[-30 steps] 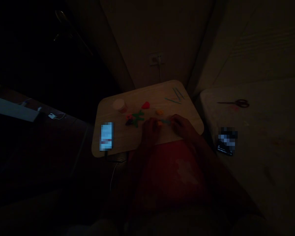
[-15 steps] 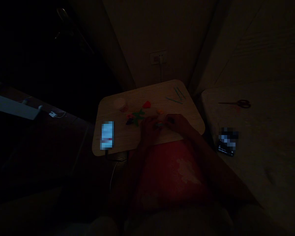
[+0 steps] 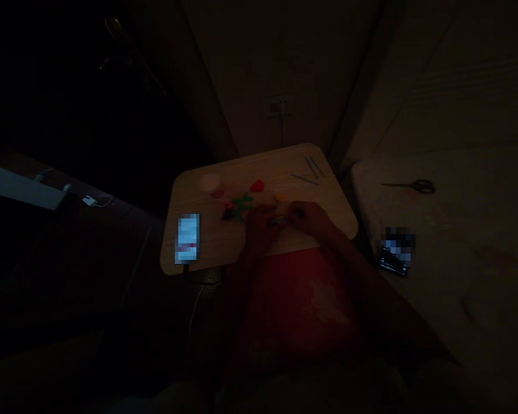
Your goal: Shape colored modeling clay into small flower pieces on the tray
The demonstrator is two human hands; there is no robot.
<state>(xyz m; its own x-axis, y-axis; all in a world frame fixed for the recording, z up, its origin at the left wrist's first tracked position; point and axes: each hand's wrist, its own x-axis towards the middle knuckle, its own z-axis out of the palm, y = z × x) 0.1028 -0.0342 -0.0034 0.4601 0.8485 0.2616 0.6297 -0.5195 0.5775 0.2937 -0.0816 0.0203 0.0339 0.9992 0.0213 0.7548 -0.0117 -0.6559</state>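
Observation:
The scene is very dark. My left hand (image 3: pixel 261 227) and my right hand (image 3: pixel 308 217) meet over the small wooden table (image 3: pixel 328 198), fingers closed together around a small piece that shows green and orange (image 3: pixel 280 219); I cannot make out what it is. Just left of the hands lies a green figure-like shape (image 3: pixel 240 205) with small red and dark bits beside it. A red lump (image 3: pixel 256 186) and an orange lump (image 3: pixel 280 198) lie behind the hands.
A lit phone (image 3: pixel 187 237) lies at the table's front left. A pale round cup (image 3: pixel 210 183) stands at the back left, thin green sticks (image 3: pixel 309 171) at the back right. Scissors (image 3: pixel 412 185) and a dark device (image 3: pixel 395 253) lie on the surface to the right.
The hands have drawn closer together, the right hand shifting left toward the left one. The small piece between them is now mostly covered.

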